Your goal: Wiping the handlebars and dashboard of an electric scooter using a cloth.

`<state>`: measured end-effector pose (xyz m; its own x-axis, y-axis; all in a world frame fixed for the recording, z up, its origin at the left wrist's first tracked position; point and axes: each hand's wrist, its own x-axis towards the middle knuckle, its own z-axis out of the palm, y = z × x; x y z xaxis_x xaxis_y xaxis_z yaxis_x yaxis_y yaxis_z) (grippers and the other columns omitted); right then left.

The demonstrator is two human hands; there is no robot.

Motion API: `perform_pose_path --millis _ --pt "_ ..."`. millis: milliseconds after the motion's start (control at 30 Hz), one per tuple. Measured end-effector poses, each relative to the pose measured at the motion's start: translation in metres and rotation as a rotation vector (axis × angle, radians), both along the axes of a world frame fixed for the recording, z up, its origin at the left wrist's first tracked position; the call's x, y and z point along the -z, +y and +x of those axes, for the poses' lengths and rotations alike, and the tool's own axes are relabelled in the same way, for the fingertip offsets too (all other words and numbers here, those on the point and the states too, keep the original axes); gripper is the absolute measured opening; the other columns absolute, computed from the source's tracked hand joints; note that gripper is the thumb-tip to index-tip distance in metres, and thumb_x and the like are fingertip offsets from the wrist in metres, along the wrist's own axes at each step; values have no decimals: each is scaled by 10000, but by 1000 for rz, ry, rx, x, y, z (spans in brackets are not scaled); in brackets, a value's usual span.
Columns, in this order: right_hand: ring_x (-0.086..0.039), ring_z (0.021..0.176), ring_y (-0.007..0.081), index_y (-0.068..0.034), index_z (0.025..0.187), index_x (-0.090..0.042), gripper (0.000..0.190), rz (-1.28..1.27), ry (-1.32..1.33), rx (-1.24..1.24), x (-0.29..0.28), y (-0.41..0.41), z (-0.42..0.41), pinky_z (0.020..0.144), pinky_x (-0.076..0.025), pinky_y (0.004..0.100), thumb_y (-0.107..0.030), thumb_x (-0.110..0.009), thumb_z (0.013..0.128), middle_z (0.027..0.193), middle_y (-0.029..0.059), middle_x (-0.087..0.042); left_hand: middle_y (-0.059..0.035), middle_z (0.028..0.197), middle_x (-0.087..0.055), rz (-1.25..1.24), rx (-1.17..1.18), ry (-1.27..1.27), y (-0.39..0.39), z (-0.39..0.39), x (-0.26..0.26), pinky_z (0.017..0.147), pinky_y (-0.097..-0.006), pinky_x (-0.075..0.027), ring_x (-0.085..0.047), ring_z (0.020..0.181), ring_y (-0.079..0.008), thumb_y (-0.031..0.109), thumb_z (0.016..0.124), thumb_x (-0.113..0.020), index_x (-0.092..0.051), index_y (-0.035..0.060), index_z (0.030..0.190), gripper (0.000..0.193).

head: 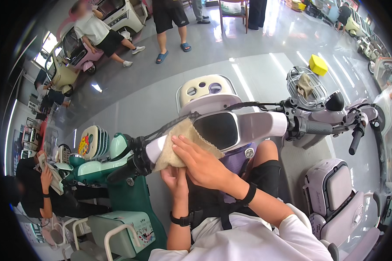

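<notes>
A beige cloth (183, 143) with a zigzag-cut edge is draped over the left part of a pale lilac scooter handlebar cover (271, 124), beside its dark display (216, 131). My right hand (204, 163) presses the cloth against the cover, its fingers stretched out and close together. Just below, my left hand (175, 181) has the cloth's lower edge at its fingers; the fingertips are partly hidden under it. The black left grip (125, 171) lies to the left of the cloth, while the grey right grip (317, 128) has no hand on it.
A green scooter (134, 195) stands close on the left, where another person's hand (46, 177) holds a cloth. On the right is a lilac scooter (339, 208) with a wire basket (306, 88). A yellow box (318, 65) sits on the floor; several people are farther off.
</notes>
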<state>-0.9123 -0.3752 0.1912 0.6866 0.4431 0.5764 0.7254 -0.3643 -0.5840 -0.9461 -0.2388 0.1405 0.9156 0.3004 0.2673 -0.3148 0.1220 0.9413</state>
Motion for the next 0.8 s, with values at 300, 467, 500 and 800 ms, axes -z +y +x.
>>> perform_pose_path --millis 300,467,500,800 --pt "-444 1373 451 127 1481 -347 807 -54 11 6 -10 -2 21 1193 -323 524 -31 -650 750 1476 306 -443 -157 1497 -492 -74 157 177 7 17 -2 1141 -379 -401 -495 1372 -252 -33 933 -593 -399 -68 1492 593" --pt "-389 1438 451 54 1526 -350 842 37 19 -170 -26 -2 6 1193 -344 505 -19 -644 741 1548 284 -387 -181 1515 -472 -70 93 59 12 -27 5 1145 -407 -397 -482 1385 -266 147 1003 -575 -369 -68 1515 592" --pt "-377 1449 450 46 1528 -354 844 84 32 -230 -30 1 4 1194 -346 503 -17 -647 739 1561 279 -375 -181 1515 -472 -74 89 59 11 -28 6 1145 -407 -397 -482 1385 -266 147 1003 -575 -369 -68 1515 592" --pt "-440 1407 409 31 1538 -337 791 -6 -16 -26 -17 9 15 1127 -430 481 -23 -644 811 1505 250 -443 -224 1343 -623 410 95 199 25 4 -35 1010 -406 -477 -621 1218 -308 195 1027 -545 -533 -81 1366 437"
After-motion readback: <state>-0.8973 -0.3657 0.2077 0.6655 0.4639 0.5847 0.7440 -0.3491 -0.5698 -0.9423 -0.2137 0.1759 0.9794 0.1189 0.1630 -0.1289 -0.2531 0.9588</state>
